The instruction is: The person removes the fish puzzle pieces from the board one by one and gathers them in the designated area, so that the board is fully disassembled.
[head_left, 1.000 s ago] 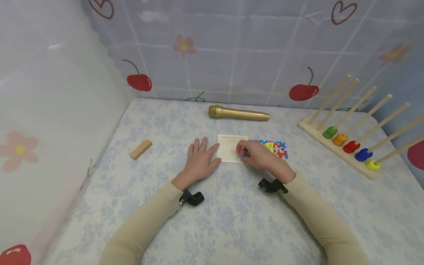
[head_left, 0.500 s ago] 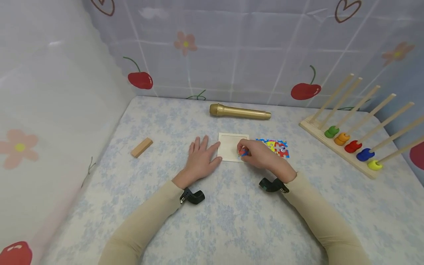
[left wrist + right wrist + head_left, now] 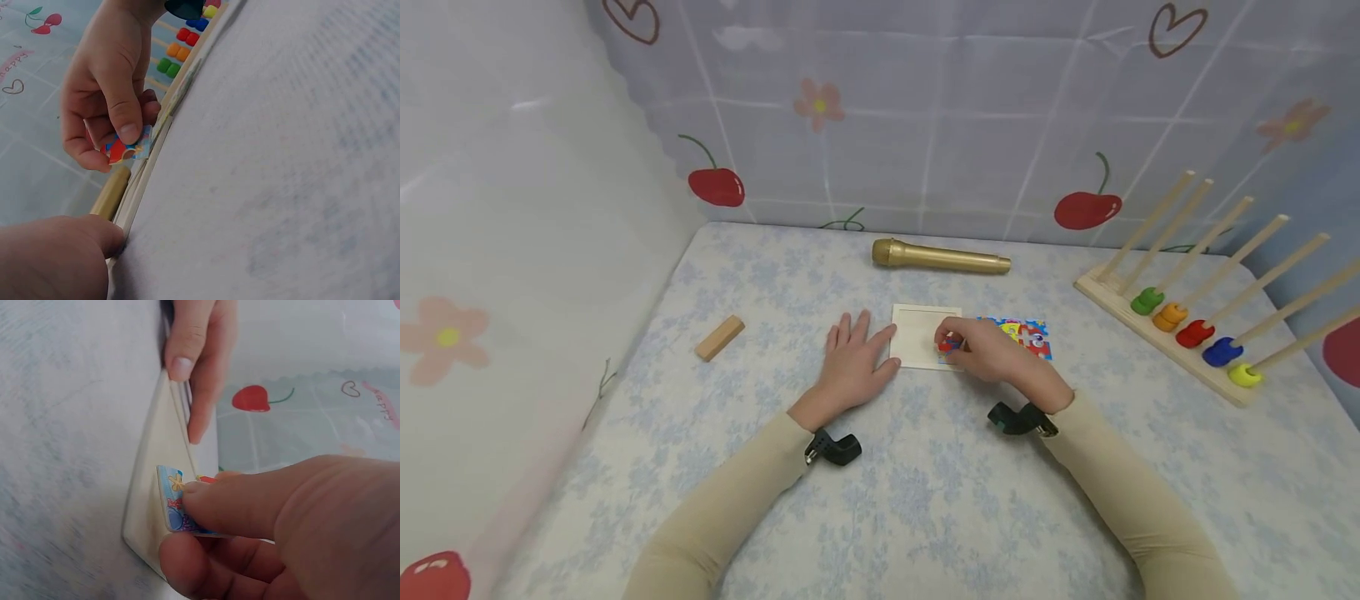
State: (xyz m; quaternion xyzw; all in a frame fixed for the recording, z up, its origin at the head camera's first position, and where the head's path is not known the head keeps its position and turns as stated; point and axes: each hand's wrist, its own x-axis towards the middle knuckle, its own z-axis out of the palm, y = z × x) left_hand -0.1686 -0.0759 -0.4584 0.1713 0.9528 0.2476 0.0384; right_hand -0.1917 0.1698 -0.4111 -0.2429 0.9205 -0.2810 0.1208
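A pale wooden puzzle tray [image 3: 917, 337] with a raised rim lies flat on the table. My left hand [image 3: 853, 367] rests beside it with fingers spread, thumb and forefinger touching its left edge. Over the tray's lower right corner, my right hand [image 3: 988, 348] pinches a puzzle piece [image 3: 172, 497] between thumb and fingers. The piece is tilted in the right wrist view, printed blue with a yellow starfish and some red. Just right of the tray lie several joined, colourful puzzle pieces [image 3: 1037, 337], partly covered by the right hand.
A gold microphone [image 3: 942, 256] lies behind the tray. To the left is a small wooden block [image 3: 719, 337]. A wooden peg rack [image 3: 1165, 329] with coloured beads stands at the right. Patterned curtains hang behind and left of the table.
The right hand stays over the tray's corner, and the piece in its fingers has turned slightly. The left hand has not moved. The head view shifts a little.
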